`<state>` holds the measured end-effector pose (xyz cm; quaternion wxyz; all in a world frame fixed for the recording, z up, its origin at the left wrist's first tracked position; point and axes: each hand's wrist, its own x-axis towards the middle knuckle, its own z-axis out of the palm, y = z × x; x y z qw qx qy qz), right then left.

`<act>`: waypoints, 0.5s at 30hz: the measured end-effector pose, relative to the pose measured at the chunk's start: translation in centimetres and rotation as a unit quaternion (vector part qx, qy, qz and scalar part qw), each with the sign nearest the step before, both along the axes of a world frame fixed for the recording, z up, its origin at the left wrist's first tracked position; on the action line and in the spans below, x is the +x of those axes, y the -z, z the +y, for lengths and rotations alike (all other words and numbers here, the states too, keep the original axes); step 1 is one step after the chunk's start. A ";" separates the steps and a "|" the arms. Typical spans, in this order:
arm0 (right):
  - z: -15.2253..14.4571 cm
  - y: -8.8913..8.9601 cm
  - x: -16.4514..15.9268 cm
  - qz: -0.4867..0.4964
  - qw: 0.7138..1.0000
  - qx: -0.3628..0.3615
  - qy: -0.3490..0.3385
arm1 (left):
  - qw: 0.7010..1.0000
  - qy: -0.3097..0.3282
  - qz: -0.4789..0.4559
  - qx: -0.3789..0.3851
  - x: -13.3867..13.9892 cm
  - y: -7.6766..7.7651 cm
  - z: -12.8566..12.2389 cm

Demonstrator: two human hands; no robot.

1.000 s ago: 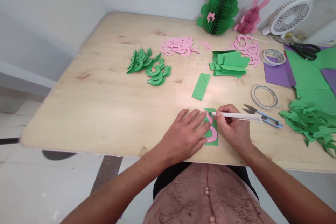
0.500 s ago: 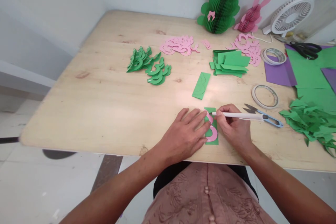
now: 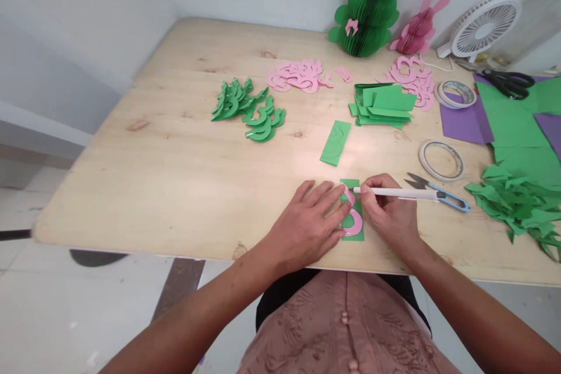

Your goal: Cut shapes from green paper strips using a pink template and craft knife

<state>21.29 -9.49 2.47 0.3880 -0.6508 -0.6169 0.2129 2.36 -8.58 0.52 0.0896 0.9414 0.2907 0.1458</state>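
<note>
My left hand (image 3: 309,222) lies flat with its fingers spread, the tips pressing a pink curved paper cutout (image 3: 356,225) down on a green paper strip (image 3: 358,210). My right hand (image 3: 390,210) grips a white pen (image 3: 394,192), its tip at the upper edge of the pink cutout. Part of the cutout is hidden under my left fingers. Just beyond my hands lies another green strip (image 3: 335,143) with a curved outline drawn on it. Blue-handled thread snips (image 3: 453,201) rest right of my right hand, partly behind the pen.
Green cutouts (image 3: 263,123), pink cutouts (image 3: 298,76) and folded green strips (image 3: 385,106) lie farther back. Tape rolls (image 3: 462,166), black scissors (image 3: 511,83) and green scraps (image 3: 521,201) are at right. A green honeycomb-paper rabbit (image 3: 370,14), a pink one (image 3: 418,32) and a fan (image 3: 486,29) stand along the wall.
Almost nothing differs. The whole view has shifted very slightly; both hands, the pen and the pink cutout keep their places.
</note>
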 end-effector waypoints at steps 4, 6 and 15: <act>-0.1 0.2 0.1 -0.006 1.000 0.009 -0.014 | 1.000 0.000 0.002 -0.001 0.0 0.1 0.0; -0.2 0.2 0.1 -0.014 1.000 0.014 -0.021 | 1.000 0.000 0.003 -0.001 0.0 0.0 0.0; -0.3 -0.3 0.4 -0.041 0.998 -0.026 -0.051 | 1.000 0.001 0.010 -0.003 0.0 -0.1 -0.1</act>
